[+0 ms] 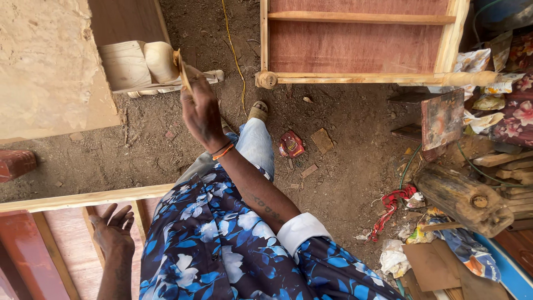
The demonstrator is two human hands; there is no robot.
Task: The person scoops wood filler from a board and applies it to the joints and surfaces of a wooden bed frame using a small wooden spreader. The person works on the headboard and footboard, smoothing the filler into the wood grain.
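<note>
Your right hand [201,111] pinches a folded scrap of sandpaper [184,69] against the pale rounded wooden leg [161,60] at upper left. Your left hand [114,230] rests with fingers spread, holding nothing, on the reddish panel [66,250] at lower left. A small red wrapper [291,144] lies crumpled on the dirt floor [344,166] beside your foot. Crinkled printed packets [488,78] pile at the right edge, cut off. The sandpaper's far end is hard to make out.

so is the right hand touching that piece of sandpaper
Touching: the head view shows the right hand pinching the sandpaper between its fingers, against the turned wooden leg.
</note>
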